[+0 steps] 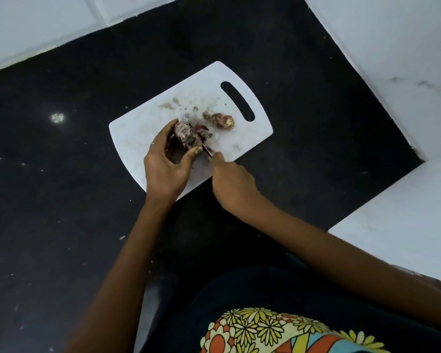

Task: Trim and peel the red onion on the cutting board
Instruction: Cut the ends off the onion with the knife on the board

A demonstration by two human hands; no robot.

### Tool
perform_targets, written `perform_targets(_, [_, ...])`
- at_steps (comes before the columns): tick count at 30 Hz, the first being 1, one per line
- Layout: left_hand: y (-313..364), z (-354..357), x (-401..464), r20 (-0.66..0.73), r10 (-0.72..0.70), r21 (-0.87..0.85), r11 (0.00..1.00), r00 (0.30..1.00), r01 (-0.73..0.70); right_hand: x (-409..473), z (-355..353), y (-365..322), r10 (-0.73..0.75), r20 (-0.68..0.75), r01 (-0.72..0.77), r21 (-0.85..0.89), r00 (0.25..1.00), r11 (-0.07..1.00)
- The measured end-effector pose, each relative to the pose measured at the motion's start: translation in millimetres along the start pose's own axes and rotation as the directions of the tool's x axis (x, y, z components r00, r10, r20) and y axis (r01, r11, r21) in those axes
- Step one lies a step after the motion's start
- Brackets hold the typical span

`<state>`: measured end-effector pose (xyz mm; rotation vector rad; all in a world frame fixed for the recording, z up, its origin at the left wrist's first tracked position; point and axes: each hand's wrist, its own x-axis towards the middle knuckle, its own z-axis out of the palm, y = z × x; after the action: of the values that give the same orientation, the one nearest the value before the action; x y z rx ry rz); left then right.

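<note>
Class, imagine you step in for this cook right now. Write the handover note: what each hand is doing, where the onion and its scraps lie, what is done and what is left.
Left hand: grips the red onion on the white cutting board.
Right hand: holds a knife, blade tip at the onion's near end; the handle is hidden in the hand.
Scraps: a cut-off onion piece lies toward the board's handle slot, with skin bits and smears around it.
Done: one piece seems trimmed off.
Left: dark outer skin still covers most of the onion; finish trimming and peel it.
</note>
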<state>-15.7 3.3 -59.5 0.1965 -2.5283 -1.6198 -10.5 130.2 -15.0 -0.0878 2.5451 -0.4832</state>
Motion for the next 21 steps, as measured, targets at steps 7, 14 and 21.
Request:
perform_targets(7, [-2,-1,-5,-0.05,0.036,0.007,0.999,0.998,-0.035,1,7,-4,-0.002,-0.046,0.003,0.033,0.999,0.999])
perform_targets(14, [-12,-11,-18,-0.041,0.069,0.027,0.997,0.997,-0.068,-1,6,3,-0.024,-0.053,0.023,-0.026,0.998,0.999])
perform_targets(21, [-11,-5,-24,-0.119,0.054,0.109,0.993,0.991,-0.041,-1,7,4,0.002,-0.044,-0.005,-0.065,0.999,0.998])
